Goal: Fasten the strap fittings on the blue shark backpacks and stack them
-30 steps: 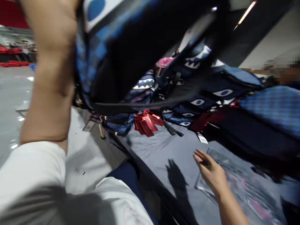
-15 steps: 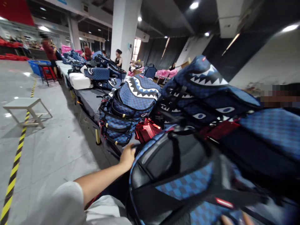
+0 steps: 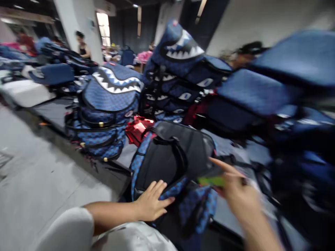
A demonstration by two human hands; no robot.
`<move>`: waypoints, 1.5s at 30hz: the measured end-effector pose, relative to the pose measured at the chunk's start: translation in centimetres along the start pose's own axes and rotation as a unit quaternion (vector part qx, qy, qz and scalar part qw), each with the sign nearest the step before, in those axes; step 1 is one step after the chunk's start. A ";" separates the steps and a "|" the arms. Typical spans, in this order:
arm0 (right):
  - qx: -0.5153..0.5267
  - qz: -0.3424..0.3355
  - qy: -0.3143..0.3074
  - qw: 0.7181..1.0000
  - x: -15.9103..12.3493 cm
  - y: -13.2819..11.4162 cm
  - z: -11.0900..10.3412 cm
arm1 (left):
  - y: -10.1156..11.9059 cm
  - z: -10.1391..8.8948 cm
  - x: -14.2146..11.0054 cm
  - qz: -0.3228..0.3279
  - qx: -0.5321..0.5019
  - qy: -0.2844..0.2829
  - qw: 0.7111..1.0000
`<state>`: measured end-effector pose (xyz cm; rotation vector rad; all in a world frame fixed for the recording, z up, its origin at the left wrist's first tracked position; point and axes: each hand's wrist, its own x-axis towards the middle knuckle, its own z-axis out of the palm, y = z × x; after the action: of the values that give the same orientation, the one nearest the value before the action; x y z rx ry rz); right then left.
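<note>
The left hand point(image 3: 153, 203) lies flat, fingers spread, on the blue backpack point(image 3: 171, 164) at the counter point(image 3: 54, 111) edge. The blurry right hand point(image 3: 239, 195) pinches a small green thing point(image 3: 210, 181) just above it.

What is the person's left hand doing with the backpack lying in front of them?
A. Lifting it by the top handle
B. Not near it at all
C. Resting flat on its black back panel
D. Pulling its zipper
C: the left hand lies open, fingers spread, on the lower edge of the backpack, gripping nothing.
</note>
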<state>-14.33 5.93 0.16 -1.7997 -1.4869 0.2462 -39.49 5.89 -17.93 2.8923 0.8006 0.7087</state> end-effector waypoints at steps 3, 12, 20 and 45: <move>0.125 -0.081 0.090 0.985 -2.2 -1.5 4.6 | 1.0 0.6 -1.3 -0.038 -0.009 0.044 0.998; 0.016 -0.221 0.192 0.956 -5.3 4.6 9.0 | -0.1 -5.2 -0.3 -0.210 -0.164 0.143 0.953; -0.200 -0.192 0.086 0.957 -5.9 6.5 8.8 | -4.2 -10.4 -5.2 -0.335 0.005 0.064 0.940; -0.221 -0.163 0.222 0.936 -14.4 10.9 10.8 | 1.0 -7.8 29.9 0.320 0.142 -0.214 0.912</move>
<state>-16.81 -2.52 -18.91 -1.7433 -1.5465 -0.6685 -19.84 19.49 1.62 3.3887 -0.1280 -0.0628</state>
